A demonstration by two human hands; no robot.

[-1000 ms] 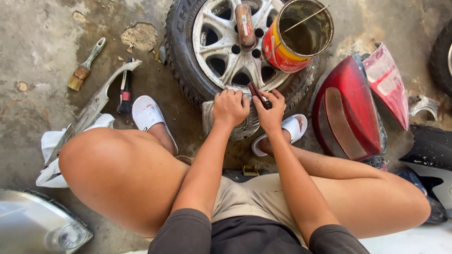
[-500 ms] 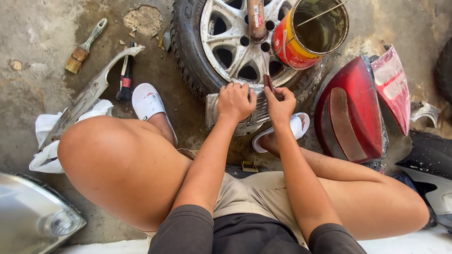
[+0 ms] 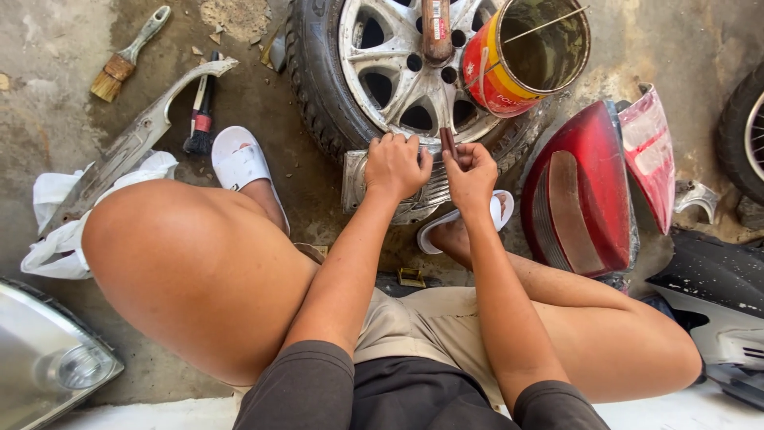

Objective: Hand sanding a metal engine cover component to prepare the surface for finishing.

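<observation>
I squat over a small grey ribbed car part (image 3: pixel 356 185) that lies on the ground against a tyre. My left hand (image 3: pixel 395 165) grips its upper edge and steadies it. My right hand (image 3: pixel 470 173) is closed on a thin dark brush handle (image 3: pixel 448 141) that points up from my fingers; the brush end is hidden behind the hand. Just beyond my hands lies a wheel with a silver alloy rim (image 3: pixel 374 56). On it rests an open red and yellow paint can (image 3: pixel 497 76) with a stick across its mouth.
A red tail lamp (image 3: pixel 581 191) lies to the right, a black body panel (image 3: pixel 716 279) beyond it. At the left are a grey trim strip (image 3: pixel 127 147), two brushes (image 3: pixel 119 64), a white cloth (image 3: pixel 56 191) and a headlamp (image 3: pixel 48 358). Another tyre (image 3: pixel 744 127) is at the right edge.
My view has shifted slightly, so the wheel and can sit higher in the picture. Both hands stay on the grey part, the right one still holding the brush handle.
</observation>
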